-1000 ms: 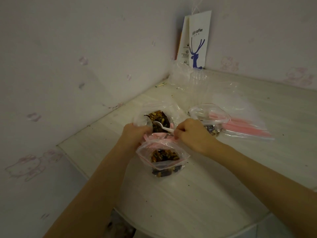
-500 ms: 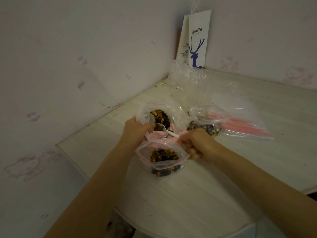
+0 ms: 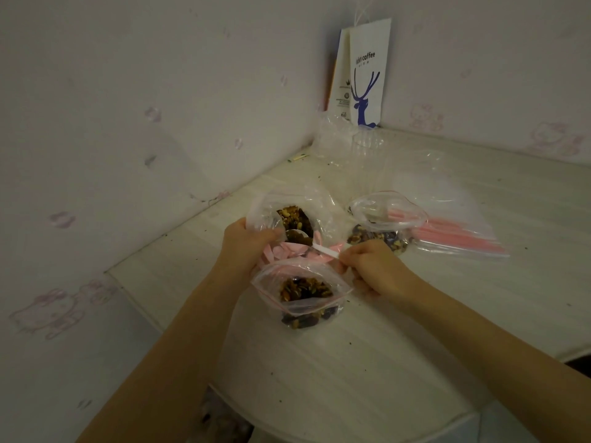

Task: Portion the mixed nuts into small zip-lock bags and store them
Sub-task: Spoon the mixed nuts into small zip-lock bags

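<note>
Glossy clear plastic zip-lock bag (image 3: 300, 282), matt wood-grain table (image 3: 399, 362).

- The worktop (image 3: 335, 378) fills a wall corner; a paper bag (image 3: 364, 75) stands at its back.
- The nut pouch (image 3: 294, 215) sits mid-worktop, with the left hand (image 3: 246, 247) gripping its left rim.
- A spoon (image 3: 300, 236) lies in the pouch mouth, its handle pinched by the right hand (image 3: 374, 270).
- A small zip-lock bag (image 3: 303, 292) stands before the pouch, between the hands.
- A second filled bag (image 3: 380, 225) lies right of the pouch, beside a pile of empty bags (image 3: 457, 235).
</note>
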